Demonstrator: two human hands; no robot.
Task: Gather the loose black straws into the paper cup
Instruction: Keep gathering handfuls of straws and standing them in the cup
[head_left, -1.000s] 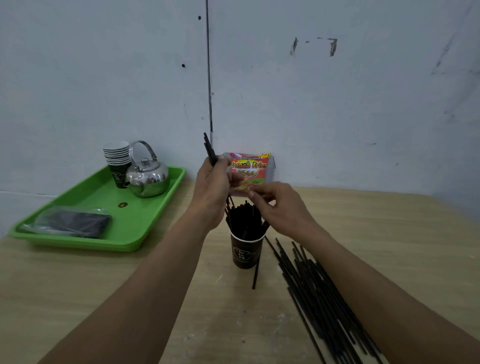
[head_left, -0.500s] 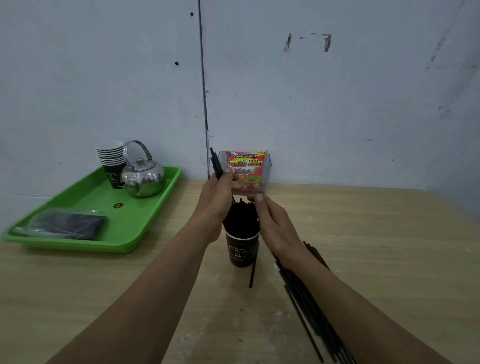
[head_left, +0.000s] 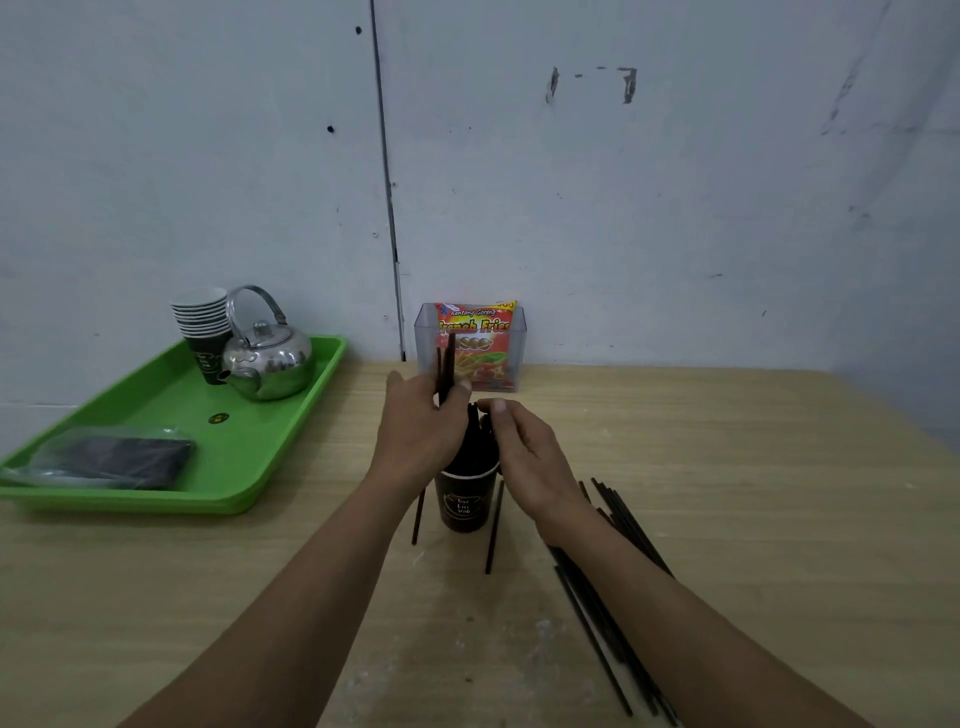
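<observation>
Head view: left hand (head_left: 421, 441) grips straws (head_left: 447, 364) above cup (head_left: 465, 501); right hand (head_left: 524, 457) curled at rim, grasp unclear.

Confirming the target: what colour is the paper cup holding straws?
The paper cup is black with a white rim; head view.

Just beyond the grip, against the wall (head_left: 675, 208), a clear plastic box (head_left: 425, 343) holding a red and yellow snack packet (head_left: 475, 338) marked French Fries. Well to the left of the grip, a green tray (head_left: 291, 426) on the wooden table (head_left: 727, 467). At its far end, a shiny metal kettle (head_left: 267, 364), handle upright, just beside a stack of paper cups (head_left: 202, 322). At its near end, a dark flat pack (head_left: 114, 457) in clear plastic. Between them, a small dark round mark (head_left: 218, 418).
</observation>
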